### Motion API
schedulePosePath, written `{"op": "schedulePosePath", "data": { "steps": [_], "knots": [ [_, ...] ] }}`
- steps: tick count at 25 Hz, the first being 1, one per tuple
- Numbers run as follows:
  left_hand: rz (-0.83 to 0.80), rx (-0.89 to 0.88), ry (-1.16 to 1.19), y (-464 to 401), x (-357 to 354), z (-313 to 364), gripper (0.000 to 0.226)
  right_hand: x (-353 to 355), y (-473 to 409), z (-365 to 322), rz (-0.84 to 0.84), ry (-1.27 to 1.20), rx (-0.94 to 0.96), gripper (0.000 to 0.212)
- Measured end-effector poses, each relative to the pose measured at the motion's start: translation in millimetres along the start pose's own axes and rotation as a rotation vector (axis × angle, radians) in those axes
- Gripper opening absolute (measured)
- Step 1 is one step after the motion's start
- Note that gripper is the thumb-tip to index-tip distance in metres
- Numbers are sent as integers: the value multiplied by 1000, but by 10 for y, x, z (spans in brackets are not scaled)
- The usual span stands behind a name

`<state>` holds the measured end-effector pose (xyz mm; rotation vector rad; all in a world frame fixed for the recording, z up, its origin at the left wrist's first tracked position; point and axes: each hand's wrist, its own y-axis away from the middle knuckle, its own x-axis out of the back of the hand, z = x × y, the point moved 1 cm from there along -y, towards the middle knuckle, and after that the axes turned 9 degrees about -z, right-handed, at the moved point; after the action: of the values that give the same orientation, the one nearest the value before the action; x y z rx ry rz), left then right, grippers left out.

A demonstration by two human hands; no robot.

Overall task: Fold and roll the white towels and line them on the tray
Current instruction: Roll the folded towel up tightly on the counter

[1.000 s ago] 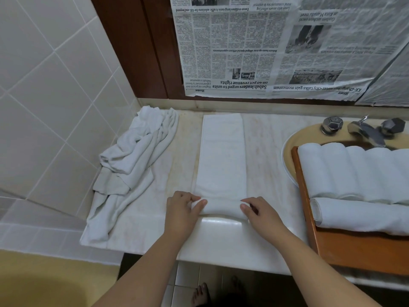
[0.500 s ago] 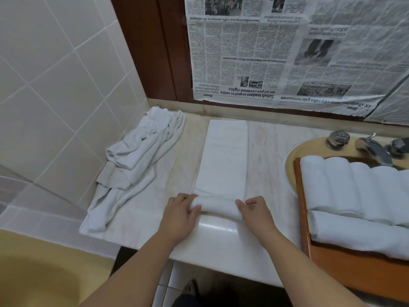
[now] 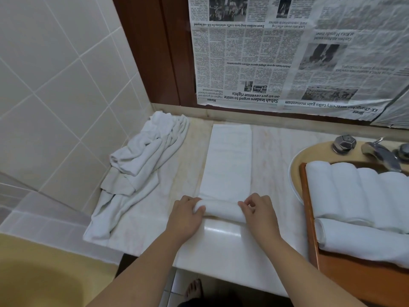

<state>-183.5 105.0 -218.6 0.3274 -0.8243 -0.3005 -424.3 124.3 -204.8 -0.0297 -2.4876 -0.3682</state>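
Observation:
A white towel [image 3: 228, 160], folded into a long narrow strip, lies flat on the marble counter and runs away from me. Its near end is wound into a small roll [image 3: 221, 210]. My left hand [image 3: 187, 218] grips the roll's left end with curled fingers. My right hand [image 3: 260, 212] pinches the right end. At the right, a wooden tray [image 3: 309, 229] carries several rolled white towels [image 3: 354, 191]: a row standing side by side and one roll lying across in front of them.
Crumpled white towels [image 3: 141, 165] are heaped at the counter's left, against the tiled wall. The tray sits over a beige basin [image 3: 296, 160] with a metal tap and knobs [image 3: 345, 144]. Newspaper covers the wall behind. A yellow fixture [image 3: 39, 275] sits lower left.
Both hands have turned the roll away from me, so it is thicker and the flat strip is shorter. The camera has shifted slightly.

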Motion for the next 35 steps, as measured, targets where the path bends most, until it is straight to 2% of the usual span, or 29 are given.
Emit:
{"op": "schedulePosePath", "data": {
  "steps": [2,4,6,9,14,16,19,21,22,25,26,28,30,35],
  "knots": [
    [-13,14,27,-22,23,10,39,-25,70,69,2,52,119,19],
    [-16,19,54,-32,25,5,39,-12,120,159,-65,95,186,11],
    [-4,14,62,-33,12,-10,37,11,113,227,-150,104,206,30],
    [11,19,79,-39,-21,-24,35,58,11,194,-206,73,154,34],
    [21,93,140,-155,-24,5,42,89,-198,86,-288,61,62,23],
    [14,165,141,-201,-17,54,45,100,-261,51,-293,-20,-7,21],
    [84,206,232,-210,-35,97,33,96,-305,31,-260,-217,-130,27],
    [204,124,163,-184,-62,140,26,73,-310,32,-171,-193,-84,22],
    [273,29,16,-170,-83,163,21,53,-288,34,-110,-111,-13,14],
    [346,-267,-372,-165,-191,133,26,-99,-172,133,80,294,334,2],
    [341,-336,-425,-146,-219,88,30,-137,-126,197,107,367,395,7],
    [318,-428,-431,-69,-234,-11,38,-154,-70,313,108,407,413,27],
    [297,-455,-423,-33,-180,-71,40,-121,-84,341,52,375,373,37],
    [152,-355,-345,-252,14,-22,50,-37,-242,172,-101,227,161,36]
  ]
}}
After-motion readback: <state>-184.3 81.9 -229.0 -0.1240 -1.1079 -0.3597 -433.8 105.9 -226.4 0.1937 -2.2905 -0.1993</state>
